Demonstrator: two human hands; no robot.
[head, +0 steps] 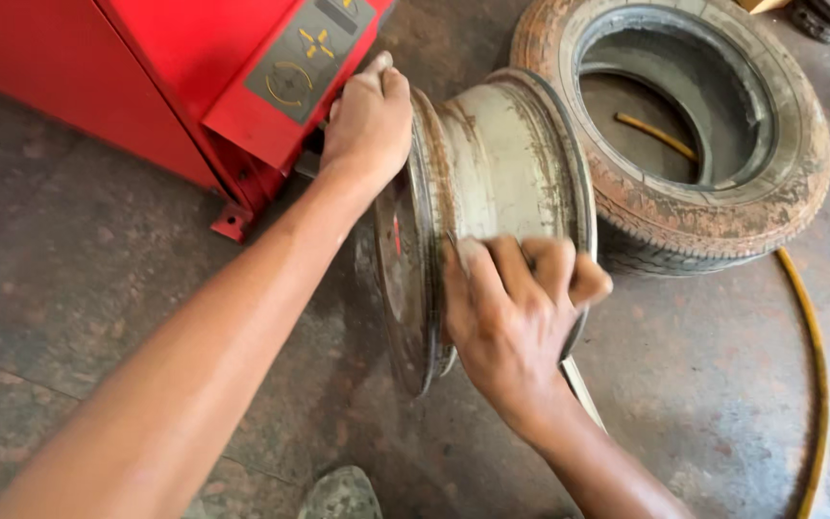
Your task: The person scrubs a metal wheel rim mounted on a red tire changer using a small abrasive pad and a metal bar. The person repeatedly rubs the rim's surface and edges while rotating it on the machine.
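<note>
- Bare steel wheel rim (501, 163) stands on edge on concrete floor (79, 288), just beside red machine (194, 58).
- Left hand (369, 120) clamped over rim's top edge.
- Right hand (511, 317) gripping rim's near lip, fingers curled.
- Worn tyre (790, 183) lies flat behind; yellow hose (814, 365) runs toward floor's right edge.

Grey rectangular control-panel label (307, 56) with yellow symbols, set on the sloped face of the red sheet-metal machine cabinet (175, 67), upper left. No packages, signs or screens.
</note>
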